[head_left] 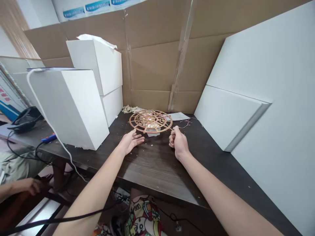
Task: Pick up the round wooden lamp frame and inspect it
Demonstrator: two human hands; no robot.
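A round copper-coloured openwork disc (pixel 150 121) sits raised on a small white block on the dark wooden table (pixel 152 167). My left hand (pixel 131 140) rests on the table just in front of the disc's left edge, palm up, fingers stretched out, holding nothing. My right hand (pixel 177 141) is closed in a pinch at the disc's right rim; thin reddish wires (pixel 185 124) lie just behind it, and I cannot make out what the fingers hold.
White boxes (pixel 73 105) are stacked at the left, with a white cable (pixel 49 121) draped over them. Large white panels (pixel 258 98) lean at the right, brown cardboard (pixel 152 55) stands behind. Wood shavings (pixel 129 109) lie at the back. Another person's hand (pixel 31 186) shows at the lower left.
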